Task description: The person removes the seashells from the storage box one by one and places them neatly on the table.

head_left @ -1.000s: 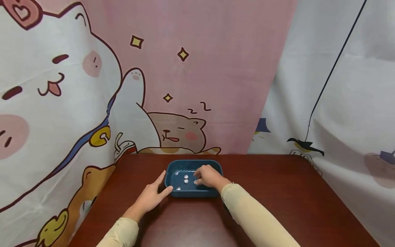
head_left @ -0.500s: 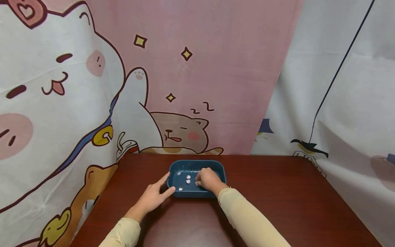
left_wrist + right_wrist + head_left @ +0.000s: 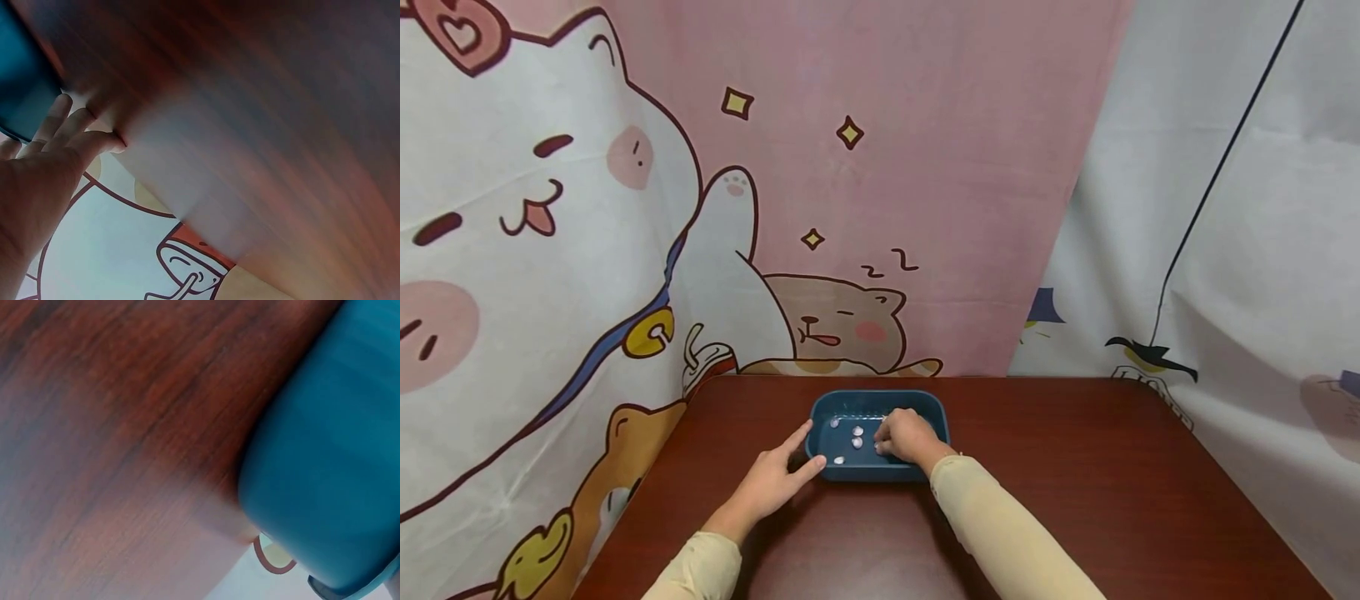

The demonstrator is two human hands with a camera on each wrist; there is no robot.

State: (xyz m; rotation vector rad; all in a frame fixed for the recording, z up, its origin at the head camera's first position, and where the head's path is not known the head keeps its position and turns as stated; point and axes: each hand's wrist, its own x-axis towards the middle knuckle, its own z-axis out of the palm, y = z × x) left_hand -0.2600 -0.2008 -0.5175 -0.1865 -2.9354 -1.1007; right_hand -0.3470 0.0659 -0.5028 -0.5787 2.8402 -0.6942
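One left hand [image 3: 771, 481], fingers spread wide, at the nine o'clock end of a blue tray [image 3: 868, 472]. Its long axis runs nine-to-three, near the twelve o'clock edge of the tabletop [image 3: 1075, 467]; four glossy pieces [image 3: 857, 432] show inside. Right hand [image 3: 910, 436]: fingers bent within, grip indeterminable. Room extends toward three o'clock.

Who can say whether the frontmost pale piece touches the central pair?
Apart: the head view shows bare blue tray between the frontmost piece and the central pair.

backdrop [image 3: 970, 167]: pink and white cloth, cartoon cats | table [image 3: 1075, 483]: reddish-brown wood grain | light: pale sheen [image 3: 865, 550] nearside
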